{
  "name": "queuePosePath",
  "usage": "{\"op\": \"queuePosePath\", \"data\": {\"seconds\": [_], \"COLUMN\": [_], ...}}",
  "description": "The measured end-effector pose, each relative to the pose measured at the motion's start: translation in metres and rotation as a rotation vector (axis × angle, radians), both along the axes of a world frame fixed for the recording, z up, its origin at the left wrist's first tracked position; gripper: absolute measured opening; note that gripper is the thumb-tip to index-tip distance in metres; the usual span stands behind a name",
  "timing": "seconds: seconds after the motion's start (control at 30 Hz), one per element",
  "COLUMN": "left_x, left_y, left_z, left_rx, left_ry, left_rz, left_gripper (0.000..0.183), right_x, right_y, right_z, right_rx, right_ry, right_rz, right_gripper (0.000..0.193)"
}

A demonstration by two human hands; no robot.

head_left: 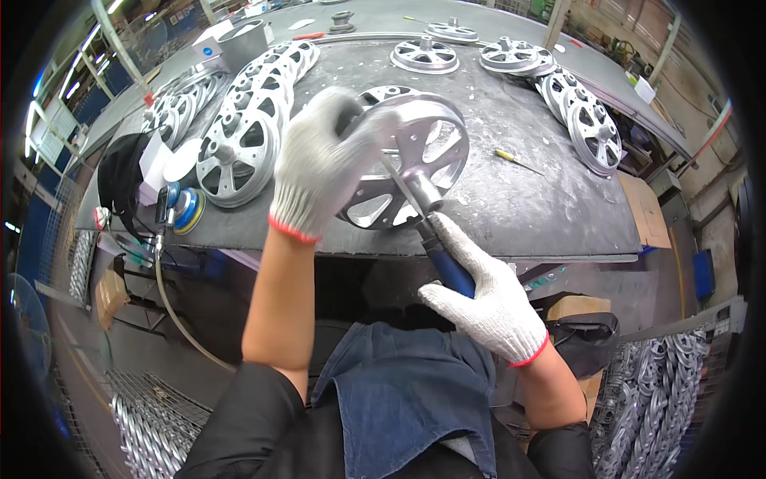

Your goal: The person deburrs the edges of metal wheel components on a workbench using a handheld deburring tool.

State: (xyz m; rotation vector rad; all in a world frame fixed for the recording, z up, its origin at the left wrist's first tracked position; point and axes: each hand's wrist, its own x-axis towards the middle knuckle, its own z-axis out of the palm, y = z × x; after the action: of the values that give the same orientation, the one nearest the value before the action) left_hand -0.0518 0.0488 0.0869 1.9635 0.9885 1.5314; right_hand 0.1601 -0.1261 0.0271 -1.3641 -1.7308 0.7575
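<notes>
My left hand (319, 164), in a white knit glove with a red cuff, is closed on the upper left rim of a silver spoked metal wheel (423, 190). It is slightly smeared by motion. The wheel is tilted up over the near part of the dark table; what supports it underneath is partly hidden. My right hand (499, 311), gloved the same way, is wrapped round the blue handle of a file (451, 270), forefinger stretched along it. The file's narrow metal blade slants up and left across the wheel, beside the protruding hub.
Rows of similar wheels (237, 160) line the left and right (594, 137) of the table (550, 215). A yellow-handled pointed tool (511, 157) lies right of my wheel. A blue sander (189, 211) with a hose sits at the left edge. Wire bins of metal parts (654, 399) stand below.
</notes>
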Motion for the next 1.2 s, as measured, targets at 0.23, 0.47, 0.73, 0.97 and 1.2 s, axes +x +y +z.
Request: {"op": "queuePosePath", "data": {"seconds": [0.23, 0.47, 0.73, 0.97, 1.2], "left_x": [0.004, -0.003, -0.001, 0.002, -0.029], "left_y": [0.023, -0.003, -0.031, -0.048, -0.037], "left_z": [0.022, 0.017, 0.008, 0.009, -0.011], "left_rx": [-0.21, -0.273, -0.215, -0.354, -0.447], "left_ry": [0.492, 0.355, 0.244, 0.187, -0.069], "left_rz": [-0.016, 0.059, -0.109, -0.126, 0.036], "left_gripper": [0.056, 0.054, 0.045, 0.039, 0.04], "right_x": [-0.024, -0.026, -0.007, 0.003, -0.043], "right_y": [-0.006, -0.026, -0.035, -0.038, -0.053], "right_z": [0.017, 0.005, 0.044, 0.041, -0.007], "right_rx": [-0.226, -0.264, -0.253, -0.322, -0.166], "right_ry": [-0.382, 0.205, -0.286, -0.165, 0.061], "right_rz": [-0.161, 0.02, -0.029, 0.047, 0.112], "right_gripper": [0.074, 0.071, 0.07, 0.073, 0.074]}}
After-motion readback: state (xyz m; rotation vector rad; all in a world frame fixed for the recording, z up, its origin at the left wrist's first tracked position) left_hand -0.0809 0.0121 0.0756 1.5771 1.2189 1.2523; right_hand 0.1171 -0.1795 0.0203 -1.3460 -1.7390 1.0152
